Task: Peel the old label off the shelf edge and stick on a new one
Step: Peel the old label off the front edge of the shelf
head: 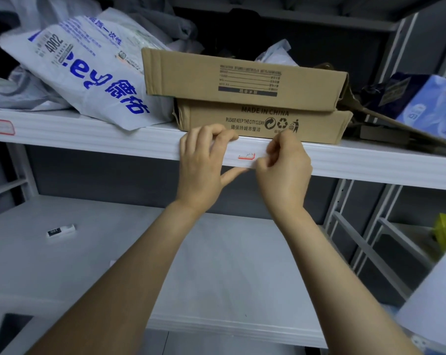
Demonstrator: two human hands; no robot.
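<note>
Head view: my left hand point(201, 162) hooks its fingers over the shelf edge point(114, 139), thumb spread beneath. My right hand point(283, 170), curled with fingertips pressed together, pinches the partly peeled old label point(247, 156); its red-bordered scrap lies on the edge between both hands. Stacked cardboard boxes point(255, 98) sit just above; open shelf below.

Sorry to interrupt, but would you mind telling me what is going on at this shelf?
A person is working on the white shelf edge with both bare hands. The left hand braces the edge, fingers over the top and thumb underneath. The right hand pinches at a mostly torn-off red-bordered label, of which only a fragment remains. Another red-bordered label sits intact further left. Two cardboard boxes are stacked on the shelf just above.
</note>
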